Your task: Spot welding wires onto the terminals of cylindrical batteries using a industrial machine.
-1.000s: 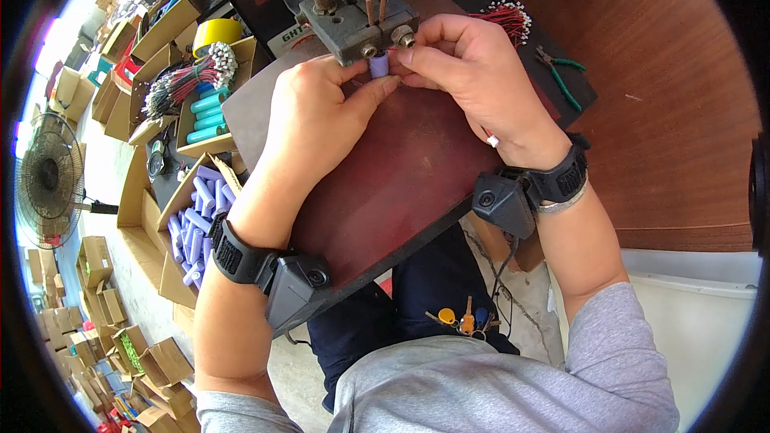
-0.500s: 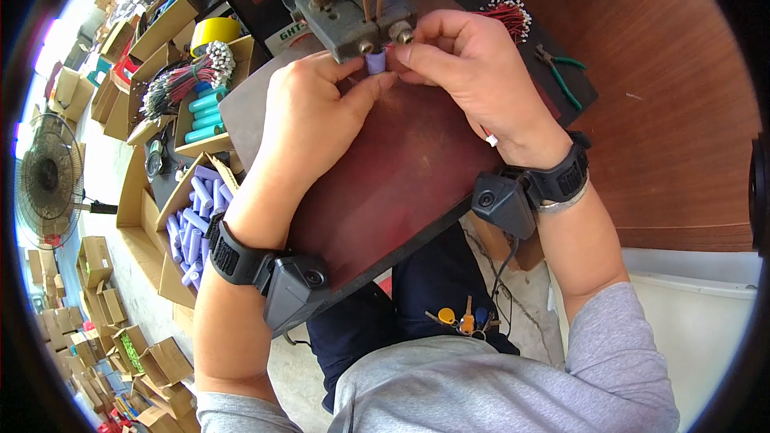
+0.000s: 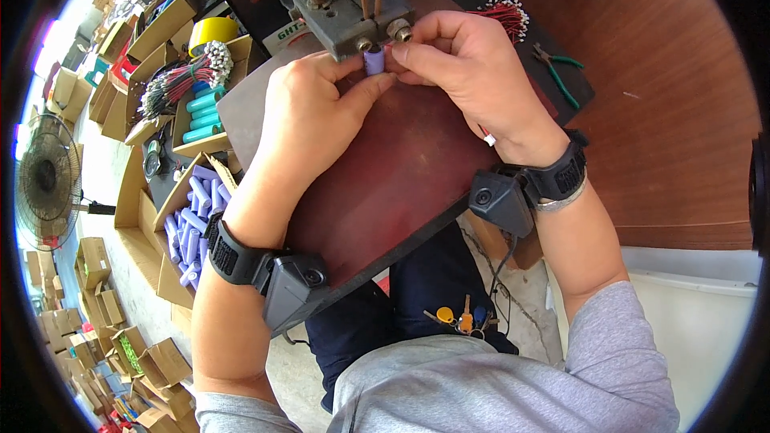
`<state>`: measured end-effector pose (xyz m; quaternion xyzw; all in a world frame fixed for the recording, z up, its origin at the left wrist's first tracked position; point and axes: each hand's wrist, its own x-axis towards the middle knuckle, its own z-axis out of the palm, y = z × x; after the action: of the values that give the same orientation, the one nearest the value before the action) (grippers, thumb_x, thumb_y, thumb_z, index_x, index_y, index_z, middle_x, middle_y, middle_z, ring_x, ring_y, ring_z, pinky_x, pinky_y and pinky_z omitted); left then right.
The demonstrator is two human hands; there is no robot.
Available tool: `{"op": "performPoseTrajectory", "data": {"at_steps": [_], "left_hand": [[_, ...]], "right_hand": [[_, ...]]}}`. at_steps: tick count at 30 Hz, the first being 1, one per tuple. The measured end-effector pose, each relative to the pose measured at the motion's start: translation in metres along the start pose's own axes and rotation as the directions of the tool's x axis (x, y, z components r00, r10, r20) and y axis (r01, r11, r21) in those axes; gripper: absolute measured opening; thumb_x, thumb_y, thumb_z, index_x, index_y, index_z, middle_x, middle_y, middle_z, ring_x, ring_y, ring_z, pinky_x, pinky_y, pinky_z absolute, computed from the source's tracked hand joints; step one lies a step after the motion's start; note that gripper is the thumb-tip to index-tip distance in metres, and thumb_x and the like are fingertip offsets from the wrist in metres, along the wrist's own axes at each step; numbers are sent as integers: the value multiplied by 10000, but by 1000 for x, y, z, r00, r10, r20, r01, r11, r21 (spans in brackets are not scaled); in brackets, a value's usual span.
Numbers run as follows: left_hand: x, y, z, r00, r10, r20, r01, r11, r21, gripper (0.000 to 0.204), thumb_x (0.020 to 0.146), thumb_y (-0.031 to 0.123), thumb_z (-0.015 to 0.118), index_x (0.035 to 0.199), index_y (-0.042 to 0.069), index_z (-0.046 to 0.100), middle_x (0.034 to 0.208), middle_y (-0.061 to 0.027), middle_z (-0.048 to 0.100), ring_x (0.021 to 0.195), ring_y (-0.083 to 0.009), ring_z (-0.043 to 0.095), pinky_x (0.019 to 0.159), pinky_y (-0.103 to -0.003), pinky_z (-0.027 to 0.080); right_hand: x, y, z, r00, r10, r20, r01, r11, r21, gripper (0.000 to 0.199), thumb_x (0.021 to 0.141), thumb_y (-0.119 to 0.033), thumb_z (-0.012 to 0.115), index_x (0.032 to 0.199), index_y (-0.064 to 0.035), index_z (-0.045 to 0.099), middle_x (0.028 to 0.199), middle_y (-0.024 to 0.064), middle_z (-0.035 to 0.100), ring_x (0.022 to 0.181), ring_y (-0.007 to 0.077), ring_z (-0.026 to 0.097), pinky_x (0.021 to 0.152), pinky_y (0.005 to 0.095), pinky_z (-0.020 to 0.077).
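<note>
A purple cylindrical battery cell (image 3: pixel 374 63) stands under the electrodes of a spot welder (image 3: pixel 353 26). My left hand (image 3: pixel 309 112) pinches the cell between thumb and forefinger. Just right of it, my right hand (image 3: pixel 485 68) is closed on a thin red wire lead, whose tip meets the cell's upper end. The exact contact is hidden by my fingers and the machine. Below my right palm hangs the lead's small white connector (image 3: pixel 490 140).
A dark red work plate (image 3: pixel 377 184) lies under my hands. At left are a box of purple cells (image 3: pixel 192 224), teal cells (image 3: pixel 205 116) and bundled wires (image 3: pixel 192 76). Green-handled pliers (image 3: pixel 559 74) and red leads (image 3: pixel 507 16) lie at right. A fan (image 3: pixel 50 176) stands far left.
The cell's dark upper end shows a little more below the welder. Both hands keep nearly the same place and grip.
</note>
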<state>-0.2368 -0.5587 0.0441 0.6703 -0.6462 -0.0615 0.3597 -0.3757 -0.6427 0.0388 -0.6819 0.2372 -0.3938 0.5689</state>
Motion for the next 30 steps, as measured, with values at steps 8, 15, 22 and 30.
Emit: {"op": "performPoseTrajectory", "data": {"at_steps": [8, 15, 22, 30], "left_hand": [[-1, 0, 0, 1000, -3, -18, 2, 999, -36, 215, 680, 205, 658, 837, 58, 651, 650, -134, 573, 611, -288, 569, 568, -327, 440], [1, -2, 1, 1000, -11, -19, 9, 996, -94, 227, 676, 207, 664, 829, 40, 649, 666, -138, 581, 611, -292, 569, 565, -317, 441], [0, -1, -1, 1000, 4, -2, -4, 1000, -4, 237, 677, 210, 662, 832, 32, 642, 683, -140, 586, 602, -280, 567, 563, -314, 442], [1, -5, 1, 999, 21, -27, -22, 999, -46, 227, 684, 205, 655, 830, 31, 639, 683, -141, 589, 592, -270, 569, 551, -310, 436]], "right_hand": [[1, 2, -1, 1000, -30, -3, 30, 999, -27, 132, 724, -83, 610, 773, 39, 603, 672, 48, 597, 597, 74, 541, 541, 200, 435], [-1, -2, 2, 1000, -12, -13, 12, 1000, 7, 126, 715, -77, 614, 768, 37, 605, 666, 47, 587, 593, 67, 519, 534, 198, 419], [-2, -1, 1, 1000, -14, 14, 14, 1000, 3, 123, 726, -82, 609, 762, 36, 605, 670, 40, 586, 599, 67, 520, 541, 196, 417], [-3, -7, 6, 999, 40, 18, -42, 989, 143, 132, 744, -81, 604, 796, 40, 597, 691, 47, 589, 614, 76, 536, 557, 200, 437]]}}
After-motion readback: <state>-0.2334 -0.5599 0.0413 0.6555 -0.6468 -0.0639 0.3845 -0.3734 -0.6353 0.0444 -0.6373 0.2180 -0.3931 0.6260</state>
